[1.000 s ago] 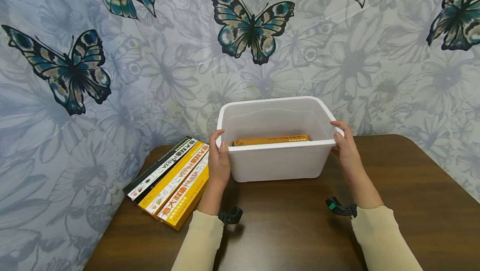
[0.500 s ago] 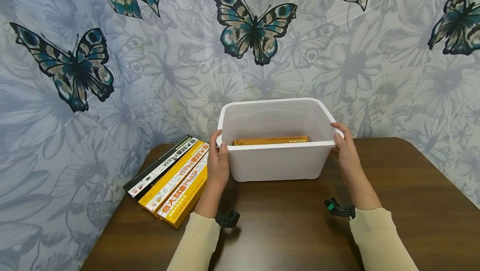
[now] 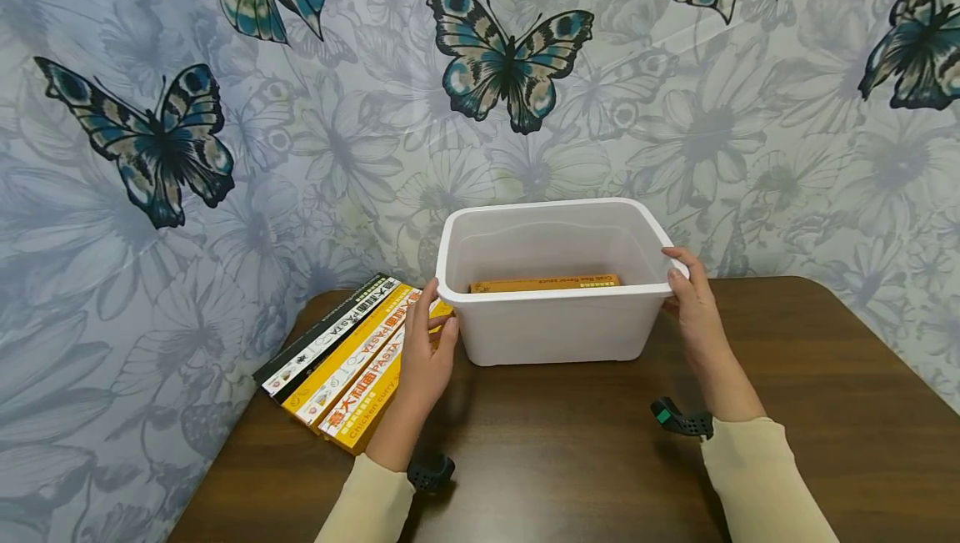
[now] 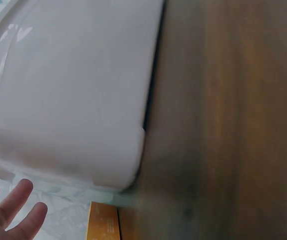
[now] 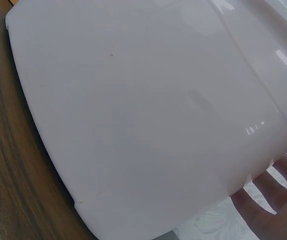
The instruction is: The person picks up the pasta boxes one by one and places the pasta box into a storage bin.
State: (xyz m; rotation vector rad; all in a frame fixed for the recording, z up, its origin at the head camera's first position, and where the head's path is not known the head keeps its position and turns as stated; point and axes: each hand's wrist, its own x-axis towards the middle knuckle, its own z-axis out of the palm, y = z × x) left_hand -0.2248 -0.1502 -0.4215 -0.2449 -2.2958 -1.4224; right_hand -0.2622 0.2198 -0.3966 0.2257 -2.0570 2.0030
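A white plastic bin (image 3: 555, 330) stands on the table, with a yellow pasta box (image 3: 543, 284) lying inside it. My right hand (image 3: 693, 301) grips the bin's right rim, thumb over the edge; its other fingers reach under the rim in the right wrist view. Just off the bin's left side, my left hand (image 3: 426, 364) has its fingers spread and holds nothing, as the left wrist view also shows. It hovers by the right end of a row of pasta boxes, one black (image 3: 324, 336) and two yellow (image 3: 363, 389), and partly hides the nearest one.
The brown wooden table (image 3: 555, 460) has its back edge close to a wall (image 3: 337, 134) covered in a butterfly print. Dark bands (image 3: 431, 472) are worn on both wrists.
My left hand has let go of the bin's left rim and shifted left and down toward the pasta boxes. The right hand keeps its grip, and the bin stays in place.
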